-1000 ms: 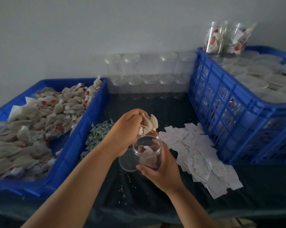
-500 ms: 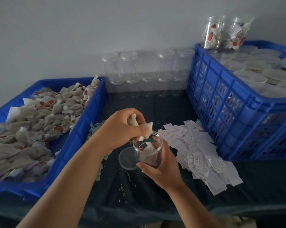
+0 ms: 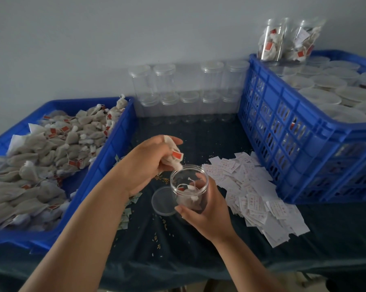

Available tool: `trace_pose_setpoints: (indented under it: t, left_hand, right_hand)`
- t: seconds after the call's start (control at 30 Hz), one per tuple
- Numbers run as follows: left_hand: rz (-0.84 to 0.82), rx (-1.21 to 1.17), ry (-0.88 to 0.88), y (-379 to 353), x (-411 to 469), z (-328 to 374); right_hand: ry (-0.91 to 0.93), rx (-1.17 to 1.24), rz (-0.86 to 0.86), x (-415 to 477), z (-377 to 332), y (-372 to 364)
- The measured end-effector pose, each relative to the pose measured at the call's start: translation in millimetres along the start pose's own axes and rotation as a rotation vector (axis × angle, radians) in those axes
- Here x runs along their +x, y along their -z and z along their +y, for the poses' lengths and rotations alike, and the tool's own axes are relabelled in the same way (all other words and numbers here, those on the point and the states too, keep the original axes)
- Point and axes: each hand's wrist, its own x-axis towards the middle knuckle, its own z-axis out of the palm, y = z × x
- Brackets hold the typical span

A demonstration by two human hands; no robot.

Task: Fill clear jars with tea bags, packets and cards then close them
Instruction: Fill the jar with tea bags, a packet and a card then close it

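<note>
Your right hand (image 3: 207, 209) wraps around the small clear plastic jar (image 3: 189, 187), holding it tilted toward you just above the dark cloth-covered table (image 3: 199, 249), with a couple of tea bags already lying inside it. Your left hand (image 3: 148, 163) is closed on a bunched grey tea bag with a red tag (image 3: 173, 153), its white knotted end right at the jar's open rim. The round clear lid (image 3: 162, 201) lies flat on the cloth just beside the jar, on its left. The heap of white printed cards (image 3: 253, 190) spreads to the right, against the tall blue slatted crate (image 3: 304, 148). The low blue tray (image 3: 106, 165) on your left is piled with loose tea bags (image 3: 51, 157).
</note>
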Motion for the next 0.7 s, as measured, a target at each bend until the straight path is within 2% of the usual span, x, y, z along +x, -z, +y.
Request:
trace_pose_setpoints:
  t: [0.07, 0.17, 0.27, 0.37, 0.47, 0.57, 0.63, 0.7]
  left_hand:
    - [-0.01, 0.11, -0.091, 1.5, -2.6, -2.0]
    - [0.101, 0.385, -0.325, 0.3, -3.6, -8.4]
    - [0.173, 0.568, -0.454, -8.1, -4.7, -14.1]
    - [0.134, 0.828, -0.438, -11.5, -2.5, -22.7]
    - [-0.011, 1.008, -0.346, -10.3, -1.3, -30.4]
    - [-0.154, 1.045, -0.289, -7.8, -6.2, -33.2]
    - [-0.076, 0.975, -0.332, 1.3, -11.0, -28.9]
    - [0.083, 0.894, -0.395, 19.6, -14.7, -19.2]
  right_hand:
    - [0.001, 0.019, -0.003, 0.0, -1.2, 0.2]
    - [-0.002, 0.027, -0.01, -0.2, -1.3, 0.6]
    - [-0.017, 0.044, -0.023, -0.6, 4.0, -0.2]
    - [-0.014, 0.049, -0.018, -1.2, 5.2, 0.1]
    - [-0.006, 0.043, -0.017, -0.9, 1.8, 1.5]
    - [0.012, 0.037, -0.038, -1.0, 2.3, 0.8]
    - [0.008, 0.029, -0.037, -1.8, 3.8, 0.7]
    - [-0.005, 0.02, -0.03, -2.0, 4.5, 1.0]
